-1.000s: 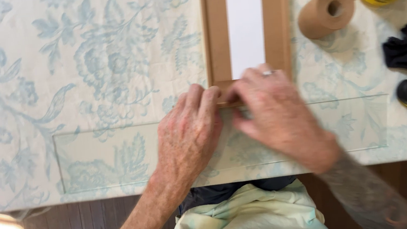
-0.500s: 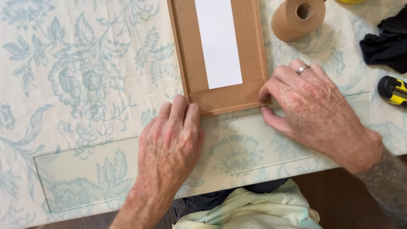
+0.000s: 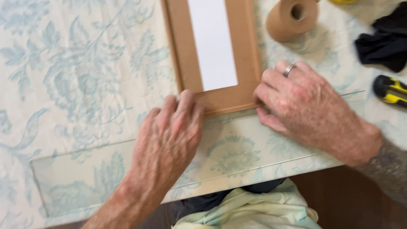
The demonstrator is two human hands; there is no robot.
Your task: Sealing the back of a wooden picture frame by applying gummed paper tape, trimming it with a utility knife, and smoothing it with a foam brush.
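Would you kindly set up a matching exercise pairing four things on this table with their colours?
Things:
1. paper tape roll
2. utility knife
3. crumpled cloth
4. ring on the right hand

Colours:
A. black
B. silver
C. brown
D. yellow and black

Pairs: 1-C, 2-D, 3-A, 4-B

The brown cardboard frame (image 3: 213,45) lies flat on my counter (image 3: 62,68), long side running away from me, a white rectangle showing through its opening. Its near edge sits under my fingertips, both lower corners touched.
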